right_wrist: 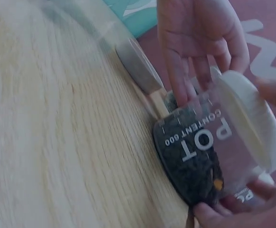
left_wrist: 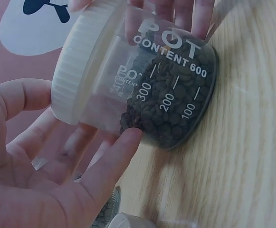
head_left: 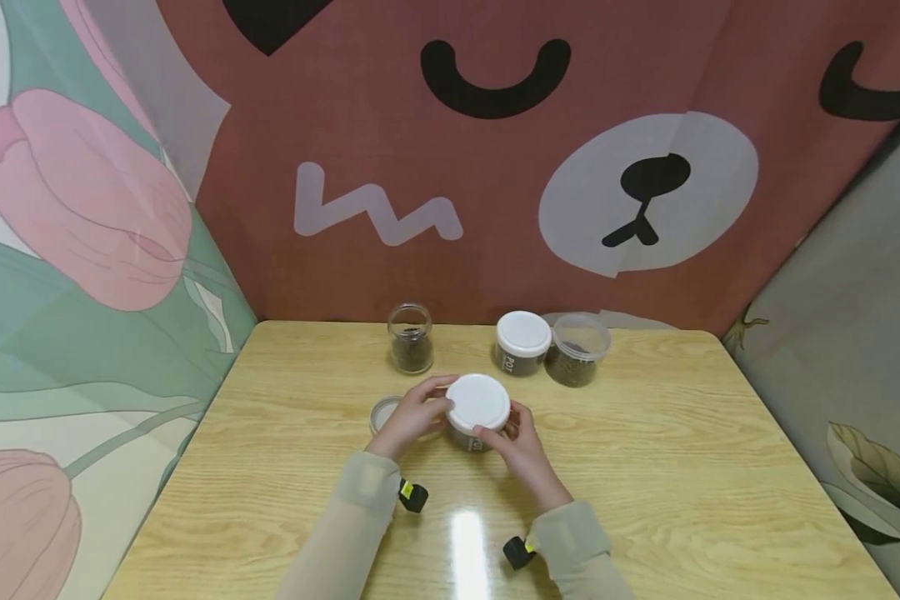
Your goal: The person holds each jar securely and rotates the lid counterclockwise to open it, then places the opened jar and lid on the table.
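A clear plastic jar point(left_wrist: 176, 95) with a white screw lid point(head_left: 478, 402) stands on the table, partly filled with small dark pellets. It bears the print POT CONTENT 600 and a scale. My left hand point(head_left: 416, 414) holds the jar from the left, fingers at its lid and side. From the other side my right hand point(head_left: 523, 450) grips the same jar, thumb near the lid's edge and fingers around the body. Beside my left hand lies a round lid point(head_left: 383, 412), partly covered by that hand.
Toward the back of the wooden table point(head_left: 682, 467) stand an uncovered glass jar point(head_left: 411, 342) with dark contents, a white-lidded jar point(head_left: 522, 343), and a clear-topped jar point(head_left: 576, 354) touching it. A printed cloth point(head_left: 495, 200) hangs behind the table.
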Demonstrator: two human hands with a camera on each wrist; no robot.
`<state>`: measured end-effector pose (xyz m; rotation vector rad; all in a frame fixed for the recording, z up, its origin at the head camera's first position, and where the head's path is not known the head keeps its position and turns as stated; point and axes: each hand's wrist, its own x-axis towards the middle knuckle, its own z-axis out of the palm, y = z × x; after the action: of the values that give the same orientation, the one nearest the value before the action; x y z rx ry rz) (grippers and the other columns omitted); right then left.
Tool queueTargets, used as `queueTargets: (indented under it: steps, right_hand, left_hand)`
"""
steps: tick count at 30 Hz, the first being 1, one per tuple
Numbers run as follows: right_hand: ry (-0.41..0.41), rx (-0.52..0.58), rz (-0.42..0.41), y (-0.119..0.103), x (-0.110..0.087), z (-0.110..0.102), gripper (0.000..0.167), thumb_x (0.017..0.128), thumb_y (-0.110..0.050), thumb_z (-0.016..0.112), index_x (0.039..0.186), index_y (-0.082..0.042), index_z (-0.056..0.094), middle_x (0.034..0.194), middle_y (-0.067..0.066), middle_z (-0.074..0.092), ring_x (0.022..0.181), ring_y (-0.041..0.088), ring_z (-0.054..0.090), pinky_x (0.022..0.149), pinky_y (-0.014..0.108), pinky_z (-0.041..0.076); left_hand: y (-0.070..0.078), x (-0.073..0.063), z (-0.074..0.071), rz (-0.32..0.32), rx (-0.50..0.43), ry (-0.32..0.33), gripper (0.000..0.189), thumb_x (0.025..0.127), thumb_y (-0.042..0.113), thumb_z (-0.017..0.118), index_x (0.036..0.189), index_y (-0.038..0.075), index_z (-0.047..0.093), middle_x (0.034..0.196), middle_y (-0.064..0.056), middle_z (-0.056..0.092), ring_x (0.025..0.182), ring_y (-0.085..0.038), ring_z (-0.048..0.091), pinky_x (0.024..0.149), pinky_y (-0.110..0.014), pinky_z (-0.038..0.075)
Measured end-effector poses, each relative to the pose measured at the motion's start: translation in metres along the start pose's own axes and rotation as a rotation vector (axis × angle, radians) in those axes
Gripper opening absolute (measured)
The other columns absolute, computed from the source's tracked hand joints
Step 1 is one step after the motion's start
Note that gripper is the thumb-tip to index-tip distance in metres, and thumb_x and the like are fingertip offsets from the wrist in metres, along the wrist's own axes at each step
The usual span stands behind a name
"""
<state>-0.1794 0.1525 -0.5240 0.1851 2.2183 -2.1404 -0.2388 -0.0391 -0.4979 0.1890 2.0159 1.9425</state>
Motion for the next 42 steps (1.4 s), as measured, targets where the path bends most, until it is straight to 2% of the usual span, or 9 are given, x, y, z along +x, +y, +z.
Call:
queueTargets:
  steps: [6,14,22,27,31,36,39,42]
  right_hand:
    - [-0.09,0.062,-0.046,0.011,0.009,-0.007,0.097,0.077,0.001,0.083,0.154,0.001,0.024,0.157,0.027,0.032,0.149,0.042,0.025,0.122,0.051,0.02]
    - [-0.05,-0.018,-0.089,0.021,0.015,-0.008,0.103,0.071,0.0,0.088,0.154,-0.004,0.027,0.159,0.019,0.033,0.152,0.037,0.019,0.123,0.051,0.012]
    - [-0.042,-0.028,-0.146,0.03,0.016,-0.01,0.102,0.072,-0.004,0.09,0.155,-0.007,0.031,0.158,0.015,0.037,0.151,0.033,0.025,0.123,0.05,0.015]
    - [-0.042,-0.044,-0.155,0.032,0.016,-0.01,0.101,0.072,-0.005,0.091,0.154,-0.008,0.032,0.158,0.014,0.038,0.15,0.032,0.027,0.123,0.048,0.017]
    - [-0.042,-0.058,-0.152,0.033,0.016,-0.012,0.102,0.072,-0.006,0.091,0.155,-0.007,0.03,0.159,0.015,0.037,0.15,0.032,0.026,0.123,0.048,0.017]
    - [-0.051,-0.065,-0.164,0.034,0.017,-0.011,0.102,0.074,-0.008,0.09,0.155,-0.007,0.03,0.16,0.015,0.035,0.151,0.032,0.025,0.123,0.047,0.016]
    - [-0.068,-0.073,-0.171,0.035,0.019,-0.01,0.101,0.075,-0.009,0.09,0.156,-0.007,0.029,0.161,0.014,0.034,0.151,0.032,0.025,0.123,0.047,0.016]
    - [-0.082,-0.079,-0.174,0.035,0.019,-0.008,0.101,0.075,-0.01,0.09,0.156,-0.008,0.029,0.161,0.013,0.033,0.151,0.031,0.026,0.123,0.046,0.016]
  left_hand:
    - [-0.001,0.0,-0.001,0.0,-0.005,-0.007,0.047,0.096,0.005,0.058,0.143,0.008,0.057,0.128,-0.019,0.058,0.108,-0.024,0.06,0.096,-0.049,0.054]
    - [0.001,0.0,0.002,0.009,0.013,-0.065,0.047,0.097,0.007,0.058,0.144,0.007,0.056,0.125,-0.018,0.058,0.106,-0.023,0.061,0.097,-0.053,0.053]
    - [0.001,0.001,0.001,0.014,0.031,-0.097,0.048,0.098,0.009,0.058,0.146,0.009,0.055,0.128,-0.018,0.057,0.108,-0.024,0.061,0.099,-0.053,0.051]
    - [0.0,0.0,0.002,0.035,0.058,-0.109,0.048,0.1,0.008,0.056,0.148,0.008,0.052,0.132,-0.02,0.056,0.114,-0.027,0.059,0.098,-0.049,0.053]
    - [0.001,-0.001,0.006,0.09,0.163,-0.117,0.049,0.101,0.007,0.053,0.149,0.005,0.048,0.137,-0.023,0.055,0.121,-0.035,0.058,0.095,-0.045,0.055]
    - [0.007,-0.002,0.011,0.194,0.441,-0.07,0.05,0.099,0.009,0.053,0.148,0.004,0.046,0.144,-0.022,0.05,0.124,-0.038,0.056,0.099,-0.047,0.052]
    - [0.01,-0.002,0.014,0.285,0.58,-0.046,0.051,0.092,0.003,0.056,0.143,0.003,0.051,0.146,-0.021,0.047,0.126,-0.036,0.054,0.104,-0.048,0.047]
    - [0.013,0.001,0.019,0.396,0.692,-0.065,0.048,0.087,0.0,0.057,0.135,0.004,0.057,0.147,-0.021,0.046,0.132,-0.035,0.05,0.108,-0.049,0.044]
